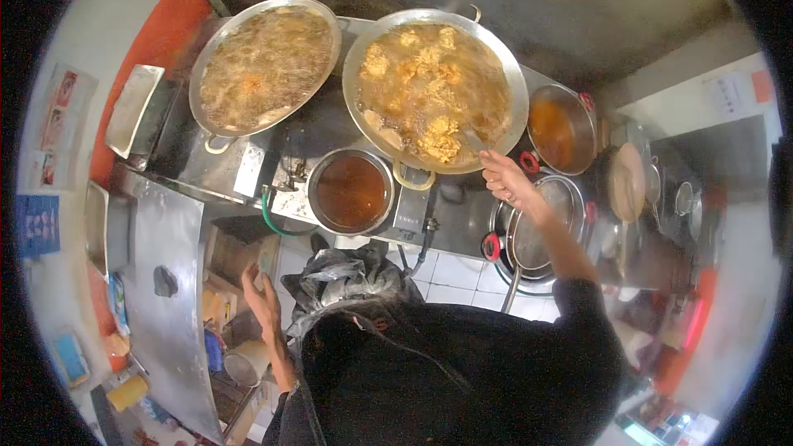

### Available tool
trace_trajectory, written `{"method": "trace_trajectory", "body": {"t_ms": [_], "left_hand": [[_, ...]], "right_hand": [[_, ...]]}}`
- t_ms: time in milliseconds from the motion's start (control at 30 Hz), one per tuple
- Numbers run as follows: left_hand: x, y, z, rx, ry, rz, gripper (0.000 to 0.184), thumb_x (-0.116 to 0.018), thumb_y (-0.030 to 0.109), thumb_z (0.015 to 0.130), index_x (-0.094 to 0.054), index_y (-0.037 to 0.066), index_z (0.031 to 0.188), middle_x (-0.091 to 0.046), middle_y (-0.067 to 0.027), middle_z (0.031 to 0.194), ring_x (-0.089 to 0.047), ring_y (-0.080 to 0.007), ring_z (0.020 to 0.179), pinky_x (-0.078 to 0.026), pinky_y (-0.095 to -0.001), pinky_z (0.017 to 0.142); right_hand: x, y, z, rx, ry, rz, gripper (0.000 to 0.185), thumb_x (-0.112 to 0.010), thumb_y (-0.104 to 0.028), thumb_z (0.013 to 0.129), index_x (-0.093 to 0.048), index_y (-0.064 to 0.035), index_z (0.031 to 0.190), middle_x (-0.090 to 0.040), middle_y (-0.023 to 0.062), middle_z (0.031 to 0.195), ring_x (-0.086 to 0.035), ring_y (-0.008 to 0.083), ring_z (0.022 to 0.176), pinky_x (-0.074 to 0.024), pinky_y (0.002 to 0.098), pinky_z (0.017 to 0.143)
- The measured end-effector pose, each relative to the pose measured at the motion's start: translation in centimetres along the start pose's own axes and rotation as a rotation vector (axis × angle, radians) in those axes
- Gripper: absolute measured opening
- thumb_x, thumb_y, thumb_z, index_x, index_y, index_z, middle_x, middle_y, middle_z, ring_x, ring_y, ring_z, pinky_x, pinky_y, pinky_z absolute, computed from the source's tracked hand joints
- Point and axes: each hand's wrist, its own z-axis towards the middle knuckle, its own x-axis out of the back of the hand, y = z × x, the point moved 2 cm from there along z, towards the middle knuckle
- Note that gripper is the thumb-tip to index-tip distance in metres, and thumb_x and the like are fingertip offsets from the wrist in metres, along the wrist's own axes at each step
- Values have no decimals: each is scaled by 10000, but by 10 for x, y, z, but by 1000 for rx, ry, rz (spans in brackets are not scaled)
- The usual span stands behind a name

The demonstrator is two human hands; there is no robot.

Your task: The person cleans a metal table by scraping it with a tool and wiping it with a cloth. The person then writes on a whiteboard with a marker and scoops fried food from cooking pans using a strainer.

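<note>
My right hand (pixel 508 179) is closed around the handle of a metal utensil (pixel 474 140) at the lower right rim of a large wok (pixel 519 87). The utensil's far end is hidden in the bubbling oil beside a golden fried piece (pixel 439 139). More battered pieces float in the same wok. My left hand (pixel 264 301) hangs low at the left, fingers apart, holding nothing. It is nearest to the metal counter and a shelf below.
A second wok (pixel 335 41) of bubbling oil stands at the upper left. A pot of brown liquid (pixel 351 190) sits in front. To the right are a pot of orange liquid (pixel 562 128) and a round strainer (pixel 541 231). A green hose (pixel 271 216) runs beside the stove.
</note>
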Motion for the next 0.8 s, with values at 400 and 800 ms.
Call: {"method": "trace_trajectory", "body": {"t_ms": [400, 800], "left_hand": [[18, -22, -49, 74, 90, -48, 355, -575, 48, 946, -560, -36, 1291, -622, -210, 1242, -611, -331, 1148, -456, -416, 1005], [13, -30, -27, 10, 23, 0, 342, -574, 79, 953, -570, -30, 1276, -649, -214, 1198, -626, -347, 1121, -456, -434, 991]], "right_hand": [[-34, 14, -14, 136, 73, -10, 422, -521, -226, 1058, -374, -195, 1453, -315, -78, 654, -256, 5, 446, -178, 172, 328], [-31, 26, -53, 181, 151, -10, 395, -499, -198, 1063, -383, -200, 1441, -269, -89, 601, -216, 13, 401, -147, 191, 318]]}}
